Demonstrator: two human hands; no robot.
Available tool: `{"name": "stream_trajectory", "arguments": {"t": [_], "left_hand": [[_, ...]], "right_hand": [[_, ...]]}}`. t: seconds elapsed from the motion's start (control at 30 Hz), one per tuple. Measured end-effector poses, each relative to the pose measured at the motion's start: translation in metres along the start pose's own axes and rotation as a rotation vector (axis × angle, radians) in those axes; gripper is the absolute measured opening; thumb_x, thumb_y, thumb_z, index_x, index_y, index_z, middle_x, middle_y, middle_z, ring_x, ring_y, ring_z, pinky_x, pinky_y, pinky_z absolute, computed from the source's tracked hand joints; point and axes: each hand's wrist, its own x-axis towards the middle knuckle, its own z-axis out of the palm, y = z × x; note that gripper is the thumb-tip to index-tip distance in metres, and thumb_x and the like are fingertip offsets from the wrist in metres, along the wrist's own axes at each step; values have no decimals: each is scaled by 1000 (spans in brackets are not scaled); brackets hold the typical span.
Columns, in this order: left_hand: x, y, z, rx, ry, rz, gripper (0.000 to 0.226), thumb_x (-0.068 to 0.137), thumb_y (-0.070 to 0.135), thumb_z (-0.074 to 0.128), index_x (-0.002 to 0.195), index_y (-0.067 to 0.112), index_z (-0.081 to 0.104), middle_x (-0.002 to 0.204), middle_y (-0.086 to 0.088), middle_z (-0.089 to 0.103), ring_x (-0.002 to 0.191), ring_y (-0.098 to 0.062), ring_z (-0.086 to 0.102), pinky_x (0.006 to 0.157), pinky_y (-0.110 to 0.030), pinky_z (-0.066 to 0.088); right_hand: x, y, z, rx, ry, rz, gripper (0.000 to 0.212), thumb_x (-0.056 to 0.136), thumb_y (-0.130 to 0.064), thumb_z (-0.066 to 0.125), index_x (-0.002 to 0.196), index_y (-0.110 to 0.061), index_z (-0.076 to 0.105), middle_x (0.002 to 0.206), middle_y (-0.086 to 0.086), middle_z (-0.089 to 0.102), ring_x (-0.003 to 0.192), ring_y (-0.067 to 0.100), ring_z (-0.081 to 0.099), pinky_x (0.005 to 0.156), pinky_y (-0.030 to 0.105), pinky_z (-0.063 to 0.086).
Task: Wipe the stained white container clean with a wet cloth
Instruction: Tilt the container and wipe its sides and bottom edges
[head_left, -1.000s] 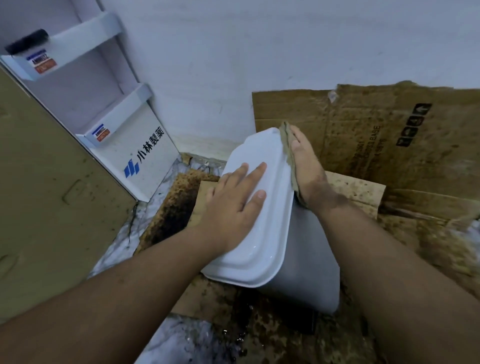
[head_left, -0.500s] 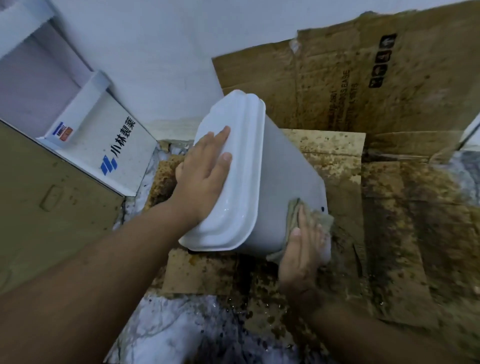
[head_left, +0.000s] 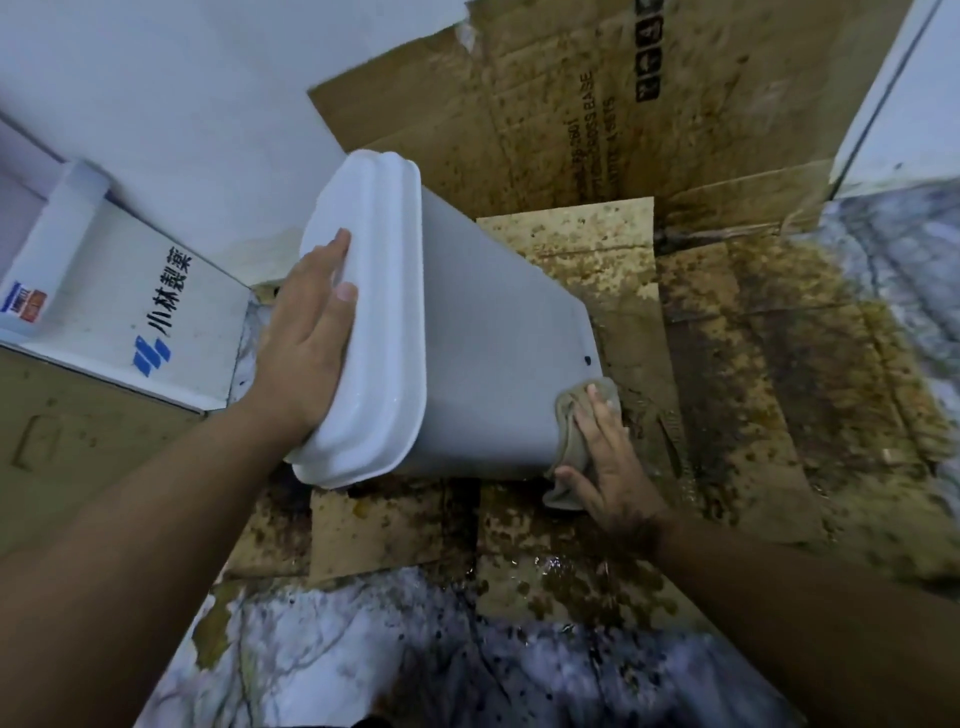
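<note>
The white container (head_left: 488, 343) stands tilted on stained cardboard, its lid end toward the left and its base toward the right. A small dark spot shows near its lower right corner. My left hand (head_left: 306, 353) lies flat on the white lid (head_left: 374, 322), fingers spread, steadying it. My right hand (head_left: 613, 467) presses a beige wet cloth (head_left: 576, 415) against the container's lower right corner, fingers laid over the cloth. Part of the cloth is hidden under my palm.
Wet, brown-spotted cardboard sheets (head_left: 753, 389) cover the marble floor (head_left: 337, 654) and lean against the white wall (head_left: 197, 78). A white printed display box (head_left: 166, 322) stands at the left, beside a brown panel (head_left: 67, 457). A white edge (head_left: 893, 104) rises at the far right.
My right hand has slid the cloth from the container's top edge down its side to the lower right corner. The view has shifted closer and lower. My left hand stays on the lid.
</note>
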Motion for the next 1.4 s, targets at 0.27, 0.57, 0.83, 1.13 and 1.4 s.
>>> {"name": "stream_trajectory", "arguments": {"t": [0.27, 0.57, 0.83, 1.13, 1.4], "left_hand": [[0, 10, -21, 18, -298, -8, 89, 81, 79, 42, 158, 51, 8, 168, 14, 7, 156, -10, 4, 127, -52, 6], [-50, 32, -5, 145, 98, 137, 65, 96, 59, 41, 147, 20, 51, 134, -3, 45, 127, -22, 47, 109, -48, 42], [-63, 39, 2, 226, -211, 166, 119, 73, 92, 47, 162, 36, -8, 172, 7, -5, 159, -25, -6, 120, -70, 10], [-8, 100, -32, 114, -187, -79, 141, 51, 89, 59, 163, 29, -1, 172, 9, 0, 158, -16, 6, 127, -49, 15], [-23, 141, -61, 93, -267, -51, 142, 52, 89, 68, 162, 32, -2, 171, 10, 12, 155, -18, 22, 122, -49, 28]], "right_hand": [[-13, -18, 3, 269, 67, 259, 77, 81, -58, 61, 129, -80, 5, 166, 4, -17, 154, 26, -3, 124, 47, 13], [-9, -6, -6, 498, 140, 380, 125, 56, -52, 90, 154, -39, 14, 156, 3, 33, 142, 19, 35, 117, 42, 35], [11, 0, -21, 593, -18, 485, 134, 41, -34, 101, 150, -33, 24, 140, -5, 41, 134, 19, 40, 115, 36, 34], [30, -50, -122, 461, 44, 485, 100, 51, -36, 98, 129, -32, 37, 125, -3, 46, 117, 20, 48, 97, 36, 45], [13, -88, -223, 296, -113, 477, 83, 53, -40, 94, 120, -35, 45, 108, -8, 54, 106, 20, 55, 86, 33, 45]]}}
